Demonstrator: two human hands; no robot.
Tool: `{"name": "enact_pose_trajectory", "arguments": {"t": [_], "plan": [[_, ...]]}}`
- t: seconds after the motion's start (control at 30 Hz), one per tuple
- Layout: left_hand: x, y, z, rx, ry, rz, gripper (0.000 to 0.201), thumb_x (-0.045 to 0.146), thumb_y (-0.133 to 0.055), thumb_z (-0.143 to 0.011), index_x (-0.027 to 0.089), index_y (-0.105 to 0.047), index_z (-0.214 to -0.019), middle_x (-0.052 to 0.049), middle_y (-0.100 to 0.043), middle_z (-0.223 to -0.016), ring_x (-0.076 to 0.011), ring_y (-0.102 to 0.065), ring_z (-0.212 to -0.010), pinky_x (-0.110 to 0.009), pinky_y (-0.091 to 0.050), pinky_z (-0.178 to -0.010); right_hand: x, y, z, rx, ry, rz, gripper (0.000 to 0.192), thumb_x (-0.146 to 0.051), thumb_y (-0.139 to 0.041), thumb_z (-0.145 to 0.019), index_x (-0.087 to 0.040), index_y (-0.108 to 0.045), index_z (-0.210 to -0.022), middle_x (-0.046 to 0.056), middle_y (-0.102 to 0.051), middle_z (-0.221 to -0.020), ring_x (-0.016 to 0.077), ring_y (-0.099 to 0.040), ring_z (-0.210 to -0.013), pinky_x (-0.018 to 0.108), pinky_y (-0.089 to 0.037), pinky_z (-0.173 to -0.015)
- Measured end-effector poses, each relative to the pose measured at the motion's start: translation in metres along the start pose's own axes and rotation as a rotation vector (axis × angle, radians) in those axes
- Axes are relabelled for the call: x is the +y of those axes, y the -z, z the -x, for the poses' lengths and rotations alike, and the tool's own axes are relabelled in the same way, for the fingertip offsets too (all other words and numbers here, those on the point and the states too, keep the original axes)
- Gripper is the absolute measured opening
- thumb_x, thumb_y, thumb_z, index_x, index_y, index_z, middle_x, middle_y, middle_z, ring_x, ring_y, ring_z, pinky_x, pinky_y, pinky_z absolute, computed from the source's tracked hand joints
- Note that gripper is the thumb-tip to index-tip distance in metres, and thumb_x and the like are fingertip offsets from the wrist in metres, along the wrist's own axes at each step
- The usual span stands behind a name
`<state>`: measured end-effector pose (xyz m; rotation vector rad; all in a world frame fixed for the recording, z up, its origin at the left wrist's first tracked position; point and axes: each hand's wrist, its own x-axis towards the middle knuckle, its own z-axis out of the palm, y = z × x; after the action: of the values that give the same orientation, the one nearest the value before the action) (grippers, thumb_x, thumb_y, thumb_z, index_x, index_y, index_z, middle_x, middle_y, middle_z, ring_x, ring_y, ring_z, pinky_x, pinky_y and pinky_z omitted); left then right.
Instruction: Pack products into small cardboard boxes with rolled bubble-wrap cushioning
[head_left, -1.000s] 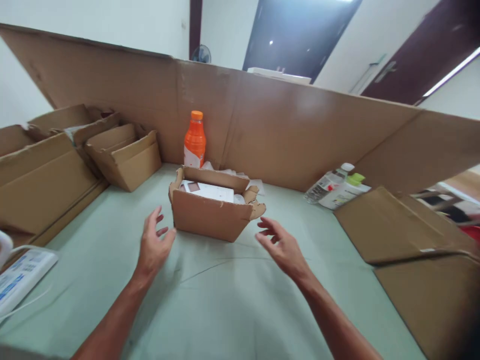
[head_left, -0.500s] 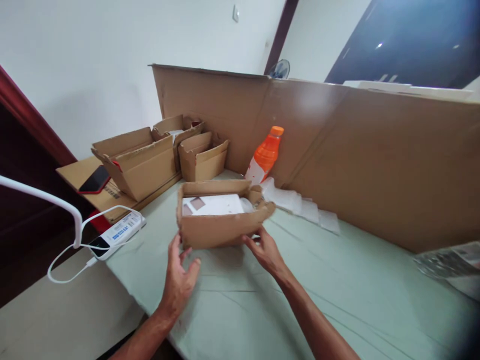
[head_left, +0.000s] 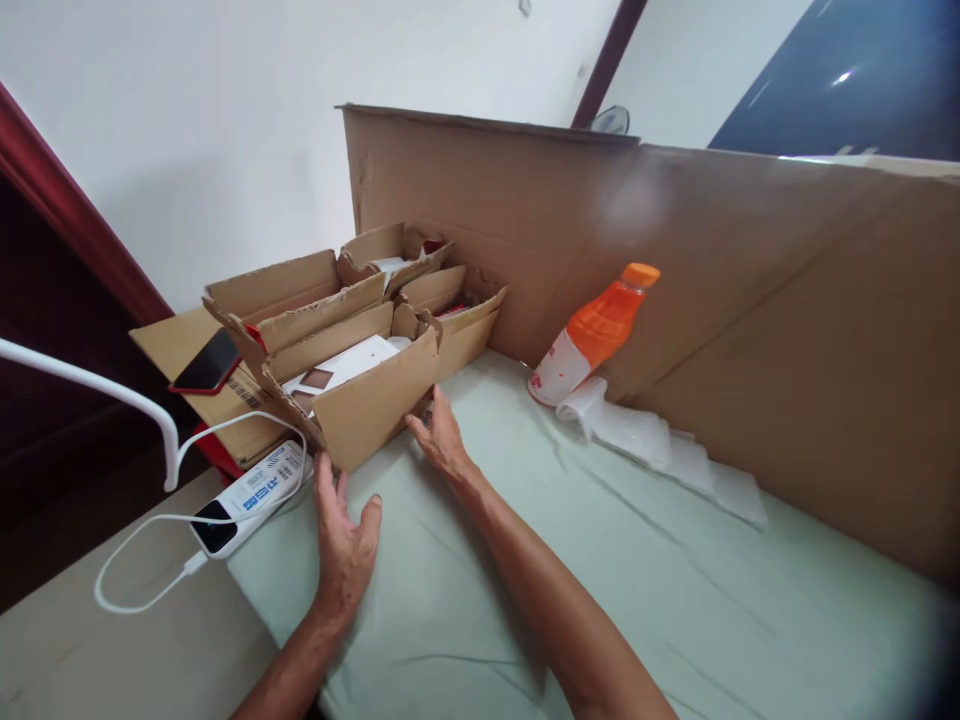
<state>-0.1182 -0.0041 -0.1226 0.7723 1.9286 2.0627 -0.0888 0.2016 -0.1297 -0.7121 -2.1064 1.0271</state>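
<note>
A small cardboard box (head_left: 379, 405) stands in front of the other boxes, slanting across the left of the table. Inside it lies a white piece with brownish squares (head_left: 349, 362). My left hand (head_left: 345, 545) is at the box's near left corner, fingertips against or very close to it, thumb spread away. At the lower right end of the box is my right hand (head_left: 441, 435); its fingertips appear to touch the cardboard, with thumb and fingers apart. Neither hand is wrapped around the box.
Other cardboard boxes (head_left: 469, 340) stand behind, beside a tall cardboard panel (head_left: 510, 210). A phone (head_left: 206, 362) lies on a cardboard sheet. A white power bank (head_left: 259, 490) with a cable is at the table's left edge. An orange bottle (head_left: 600, 330) leans near clear plastic packaging (head_left: 660, 450).
The box has moved left from mid-table and now rests up against the other boxes. Both hands have moved along with it, and the camera view has shifted left.
</note>
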Motion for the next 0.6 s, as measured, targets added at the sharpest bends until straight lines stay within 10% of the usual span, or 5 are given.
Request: {"name": "enact_pose_trajectory", "arguments": {"t": [0.27, 0.6], "plan": [[0.004, 0.014, 0.01, -0.017, 0.039, -0.216, 0.07, 0.031, -0.062, -0.088, 0.026, -0.034, -0.153, -0.012, -0.034, -0.157, -0.032, -0.044, -0.138, -0.053, -0.036, -0.117, 0.036, 0.024, -0.007, 0.117, -0.169, -0.029, 0.059, -0.034, -0.061, -0.082, -0.02, -0.052, -0.139, 0.017, -0.049, -0.15, 0.0329, -0.053, -0.131, 0.051, -0.05, -0.102], [-0.013, 0.012, 0.011, -0.092, -0.069, -0.376, 0.066, 0.025, -0.058, -0.088, 0.025, -0.036, -0.151, -0.016, -0.036, -0.154, -0.0349, -0.041, -0.142, -0.058, -0.039, -0.114, 0.042, 0.089, -0.124, 0.093, -0.227, -0.008, 0.071, -0.018, -0.059, -0.072, -0.015, -0.051, -0.143, 0.012, -0.063, -0.138, 0.026, -0.059, -0.126, 0.042, -0.046, -0.109]]}}
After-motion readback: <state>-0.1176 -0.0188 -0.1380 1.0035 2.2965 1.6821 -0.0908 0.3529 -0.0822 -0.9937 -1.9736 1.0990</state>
